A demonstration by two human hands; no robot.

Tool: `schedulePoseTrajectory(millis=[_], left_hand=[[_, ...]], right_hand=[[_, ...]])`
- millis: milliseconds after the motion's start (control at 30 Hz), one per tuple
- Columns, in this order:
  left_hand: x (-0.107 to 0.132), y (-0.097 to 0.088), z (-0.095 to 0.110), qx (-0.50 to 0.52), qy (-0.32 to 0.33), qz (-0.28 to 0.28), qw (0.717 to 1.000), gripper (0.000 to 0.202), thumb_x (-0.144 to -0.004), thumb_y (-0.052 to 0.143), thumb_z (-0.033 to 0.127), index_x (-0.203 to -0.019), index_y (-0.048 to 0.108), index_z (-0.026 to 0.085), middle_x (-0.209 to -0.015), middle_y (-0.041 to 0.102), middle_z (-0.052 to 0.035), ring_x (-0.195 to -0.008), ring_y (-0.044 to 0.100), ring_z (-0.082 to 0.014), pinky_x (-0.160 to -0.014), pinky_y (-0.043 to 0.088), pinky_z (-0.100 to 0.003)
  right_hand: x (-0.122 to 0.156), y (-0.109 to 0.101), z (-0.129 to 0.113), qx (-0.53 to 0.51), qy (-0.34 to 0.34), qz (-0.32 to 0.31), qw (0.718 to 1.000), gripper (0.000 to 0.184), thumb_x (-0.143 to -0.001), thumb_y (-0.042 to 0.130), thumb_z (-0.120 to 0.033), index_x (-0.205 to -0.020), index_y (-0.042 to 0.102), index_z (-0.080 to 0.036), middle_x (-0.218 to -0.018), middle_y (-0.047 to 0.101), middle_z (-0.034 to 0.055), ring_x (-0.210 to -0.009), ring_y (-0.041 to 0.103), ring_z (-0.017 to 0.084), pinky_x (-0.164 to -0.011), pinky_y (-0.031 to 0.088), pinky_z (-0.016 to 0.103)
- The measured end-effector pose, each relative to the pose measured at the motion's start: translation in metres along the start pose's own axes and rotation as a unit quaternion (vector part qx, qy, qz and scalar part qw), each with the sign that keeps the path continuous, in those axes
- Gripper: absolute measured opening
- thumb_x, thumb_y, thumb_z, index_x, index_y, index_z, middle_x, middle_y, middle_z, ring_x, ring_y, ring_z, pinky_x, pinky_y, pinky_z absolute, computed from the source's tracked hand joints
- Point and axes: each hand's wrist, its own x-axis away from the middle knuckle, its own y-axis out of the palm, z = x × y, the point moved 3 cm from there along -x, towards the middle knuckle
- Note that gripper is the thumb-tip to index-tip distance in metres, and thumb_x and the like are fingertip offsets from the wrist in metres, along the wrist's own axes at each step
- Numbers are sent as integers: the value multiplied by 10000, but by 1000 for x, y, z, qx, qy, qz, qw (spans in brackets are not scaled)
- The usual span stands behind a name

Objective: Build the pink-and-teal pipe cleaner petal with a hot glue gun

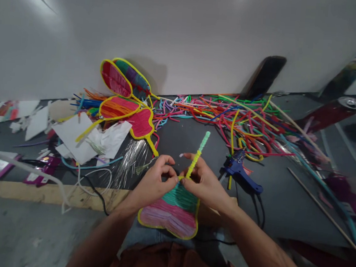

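At the table's front edge, my left hand [162, 179] and my right hand [206, 184] are both closed in a pinch on a wing-shaped craft panel [171, 216]. It has a yellow rim and bands of teal, pink and lilac. The fingers meet at its narrow top, where a twisted stem [198, 155], yellow below and mint green above, rises beside my right fingers. The fingertips hide the exact join. A small pale bit [181, 155] shows at my right index finger. The panel's wide end hangs over my lap.
Similar yellow-rimmed panels [143, 123] lie at back left, near white paper scraps [79, 136] and clear strands [129, 158]. Tangled coloured pipe cleaners [198, 108] line the wall. A blue glue gun [243, 171] lies right; a dark phone [265, 76] leans behind, near a red can [330, 112].
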Motion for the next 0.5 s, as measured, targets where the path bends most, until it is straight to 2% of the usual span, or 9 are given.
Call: schedulePoseTrajectory(millis=[133,233,333,367,500], left_hand=[[2,-2,-4,29,-24,-4,999,283,-774,578,241,-1002,413,212,-703,525,76,-628,469,-80,-583,373,-189],[4,-5,-9,42,-46,-9,998,260,-766,596,264,-984,472,193,-726,506,62,-639,474,-79,-580,371,-184],[4,-7,-14,38,-60,-41,997,253,-771,598,293,-985,548,168,-770,542,31,-672,501,-93,-605,393,-198],[3,-8,-15,33,-63,-56,996,246,-775,594,302,-974,572,160,-789,561,19,-688,512,-100,-620,402,-206],[2,-10,-15,-13,-64,-105,992,199,-791,564,309,-890,629,149,-773,585,9,-683,508,-111,-623,405,-216]], right_hand=[[2,-4,2,0,0,-49,999,561,-759,603,-168,-1280,410,-240,-866,596,-25,-759,569,107,-705,434,247],[5,-10,5,12,-8,-77,997,386,-780,614,-204,-1151,506,-211,-926,587,-2,-862,567,126,-779,433,259],[9,-14,8,59,5,-63,996,122,-811,593,-248,-907,554,-184,-794,530,-27,-734,509,102,-677,407,224],[10,-14,8,78,10,-58,995,90,-819,583,-259,-847,548,-180,-743,501,-37,-685,476,94,-635,387,216],[13,-11,6,138,2,-36,990,133,-824,559,-279,-743,528,-178,-665,445,-48,-622,411,91,-577,341,212]])
